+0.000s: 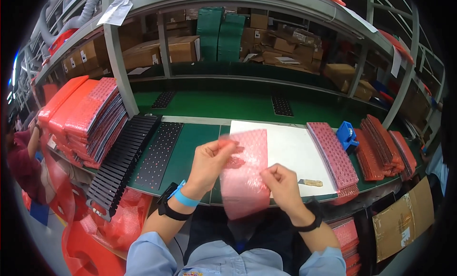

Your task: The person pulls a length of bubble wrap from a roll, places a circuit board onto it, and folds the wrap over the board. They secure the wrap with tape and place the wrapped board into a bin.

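Note:
In front of my body a translucent pink bubble-wrap piece hangs upright, held between my two hands. It looks like a flat sleeve, though I cannot tell whether it is a bag or a sheet. My left hand pinches its upper left part, and some of the fingers show darkly through the plastic. Lower down, at the right edge, my right hand grips it between thumb and fingers. Just beyond the right hand lies a knife with a wooden handle, its blade partly hidden, on a white board.
Left: a black slotted rack, a dotted black panel and stacked pink-wrapped pieces. Right: a pink-wrapped stack, a blue tape dispenser, more red bundles. Behind runs a green conveyor with two dotted panels. Far left, another person.

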The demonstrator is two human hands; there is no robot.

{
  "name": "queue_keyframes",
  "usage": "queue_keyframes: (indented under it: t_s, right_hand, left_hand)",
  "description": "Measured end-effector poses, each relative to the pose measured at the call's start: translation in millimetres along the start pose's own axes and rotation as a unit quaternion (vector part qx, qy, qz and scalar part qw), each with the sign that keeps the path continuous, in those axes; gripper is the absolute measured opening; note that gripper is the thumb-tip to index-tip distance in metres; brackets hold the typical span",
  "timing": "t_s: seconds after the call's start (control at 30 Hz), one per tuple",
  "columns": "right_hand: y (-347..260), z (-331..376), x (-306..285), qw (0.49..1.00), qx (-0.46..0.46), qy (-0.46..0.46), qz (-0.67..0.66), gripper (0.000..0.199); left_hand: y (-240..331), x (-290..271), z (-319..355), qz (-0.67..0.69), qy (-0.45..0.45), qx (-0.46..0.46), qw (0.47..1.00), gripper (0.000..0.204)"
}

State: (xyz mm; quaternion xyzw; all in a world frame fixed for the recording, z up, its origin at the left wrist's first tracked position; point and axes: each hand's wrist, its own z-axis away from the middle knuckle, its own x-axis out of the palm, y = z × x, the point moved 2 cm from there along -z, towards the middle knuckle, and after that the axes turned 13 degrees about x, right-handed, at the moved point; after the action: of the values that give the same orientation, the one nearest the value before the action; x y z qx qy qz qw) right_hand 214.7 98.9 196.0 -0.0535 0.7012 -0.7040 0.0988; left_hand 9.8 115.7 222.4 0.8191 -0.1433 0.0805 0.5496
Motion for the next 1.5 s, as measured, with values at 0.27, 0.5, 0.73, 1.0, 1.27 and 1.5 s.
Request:
queue_keyframes:
  t_s: [0.27,0.5,0.73,1.0,1.27,1.5]
  right_hand:
    - [-25.6,-164.6,-53.1,0.986,0.037,0.104,0.123,0.027]
    - [-1.1,-302.4,-137.0,0.783,0.006,0.307,0.541,0.039]
    - [57.6,-372.9,-167.7,0.729,0.117,0.425,0.523,0.064]
    - [14.7,-370.6,-188.6,0.768,0.224,0.305,0.517,0.074]
    - [-63.2,-211.0,-98.9,0.77,0.028,0.346,0.535,0.063]
    - [4.5,-80.1,10.2,0.799,-0.007,0.313,0.513,0.056]
  left_hand:
    - [-23.7,30.6,29.3,-0.429,-0.322,0.306,0.787,0.041]
    - [-70.0,21.5,34.8,-0.522,-0.36,0.243,0.734,0.044]
    - [-48.9,27.2,38.9,-0.513,-0.302,0.244,0.766,0.035]
    - [-49.6,24.5,33.6,-0.495,-0.338,0.179,0.78,0.045]
    - [-67.1,29.7,34.4,-0.542,-0.337,0.227,0.736,0.05]
    - [-59.5,24.5,41.9,-0.539,-0.278,0.276,0.746,0.041]
